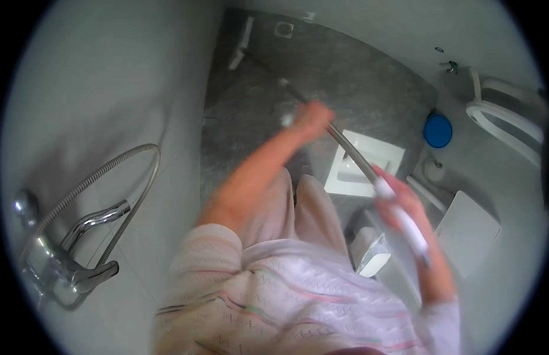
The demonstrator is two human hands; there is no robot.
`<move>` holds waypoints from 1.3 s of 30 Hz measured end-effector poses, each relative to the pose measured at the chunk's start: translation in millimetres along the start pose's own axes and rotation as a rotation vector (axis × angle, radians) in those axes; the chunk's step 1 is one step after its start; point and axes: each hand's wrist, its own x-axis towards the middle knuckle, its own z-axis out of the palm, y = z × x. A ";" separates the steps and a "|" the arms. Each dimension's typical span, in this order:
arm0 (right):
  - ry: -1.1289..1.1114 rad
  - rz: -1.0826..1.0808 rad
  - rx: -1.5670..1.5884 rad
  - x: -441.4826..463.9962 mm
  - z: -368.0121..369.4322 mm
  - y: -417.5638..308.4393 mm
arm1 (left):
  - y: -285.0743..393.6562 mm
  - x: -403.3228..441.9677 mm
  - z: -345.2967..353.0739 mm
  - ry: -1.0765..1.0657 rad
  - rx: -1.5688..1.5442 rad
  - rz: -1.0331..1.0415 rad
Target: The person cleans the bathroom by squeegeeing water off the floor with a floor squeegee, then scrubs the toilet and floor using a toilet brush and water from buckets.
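Note:
A long pole runs slantwise from the lower right to the upper left, with a white flat head at its far end on the dark wet-looking floor. My left hand is wrapped round the middle of the pole. Around the thick white handle at the near end, my right hand is closed, somewhat blurred. Beneath the pole lies a white square basin set in the floor, partly hidden by it.
Chrome shower tap and a looped metal hose are on the left wall. A floor drain shows at the top. To the right are a blue bucket, a white rail and a white panel. A white bin stands below.

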 end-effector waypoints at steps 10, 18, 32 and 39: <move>-0.015 -0.037 0.619 1.3 -41.8 54.3 | 17.7 59.8 53.0 -0.223 0.126 0.161; 0.015 -0.060 0.543 -98.3 -33.5 88.0 | 105.0 6.3 61.7 -0.221 0.030 0.339; 0.107 -0.078 0.854 -95.4 -70.4 155.2 | 127.7 4.9 123.8 -0.426 0.141 0.386; 0.190 -0.091 0.659 -164.7 -55.4 161.2 | 179.8 -42.0 129.3 -0.378 -0.047 0.451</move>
